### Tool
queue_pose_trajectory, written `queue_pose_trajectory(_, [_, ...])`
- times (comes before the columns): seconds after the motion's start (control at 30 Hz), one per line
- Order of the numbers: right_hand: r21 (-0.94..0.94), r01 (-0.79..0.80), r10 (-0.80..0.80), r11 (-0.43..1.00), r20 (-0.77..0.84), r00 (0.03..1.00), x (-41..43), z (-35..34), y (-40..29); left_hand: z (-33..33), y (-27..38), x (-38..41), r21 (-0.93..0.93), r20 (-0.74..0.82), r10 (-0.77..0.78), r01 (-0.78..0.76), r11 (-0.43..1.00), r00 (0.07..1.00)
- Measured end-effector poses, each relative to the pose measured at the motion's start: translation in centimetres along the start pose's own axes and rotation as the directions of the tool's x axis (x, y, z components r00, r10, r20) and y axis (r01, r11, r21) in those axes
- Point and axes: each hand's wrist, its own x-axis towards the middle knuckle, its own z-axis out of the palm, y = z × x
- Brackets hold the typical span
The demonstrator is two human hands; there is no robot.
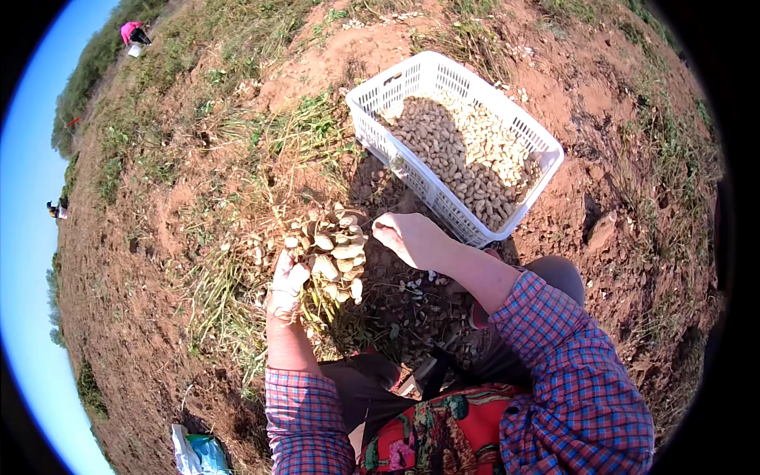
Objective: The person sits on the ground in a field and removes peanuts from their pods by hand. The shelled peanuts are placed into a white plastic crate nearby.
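Note:
My left hand (pixel 289 276) grips a bunch of peanut plants, with a thick cluster of unshelled peanuts (pixel 337 252) turned up on its roots. Just right of the cluster is my right hand (pixel 404 234), its fingers curled together; whether a peanut is between them cannot be seen. Beyond that hand, a white plastic crate (pixel 418 172) with slotted walls stands on the soil. Loose peanuts in their shells (pixel 475 157) lie in the crate, partly in shadow.
Pulled peanut plants (pixel 222 297) lie on the ground at the left. A white and blue bag (pixel 205 452) is at the lower left. Scattered peanuts lie on the reddish soil. Far off, a person in pink (pixel 133 32) bends over, and another person (pixel 56 209) is at the field's edge.

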Motion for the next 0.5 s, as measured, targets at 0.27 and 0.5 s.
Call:
queue_pose_trajectory(0.27, [0.684,-0.066,0.022,0.727,0.074,0.997,0.2,-1.5,-2.2,7.4,7.0,-2.0,-0.075,0.168,-0.291,0.307,0.949,0.942])
queue_pose_trajectory(0.5, [0.785,-0.255,0.183,0.565,0.182,0.966,0.7,-4.4,-1.5,3.4,1.4,-3.6,0.191,0.013,-0.121,0.117,0.975,0.993])
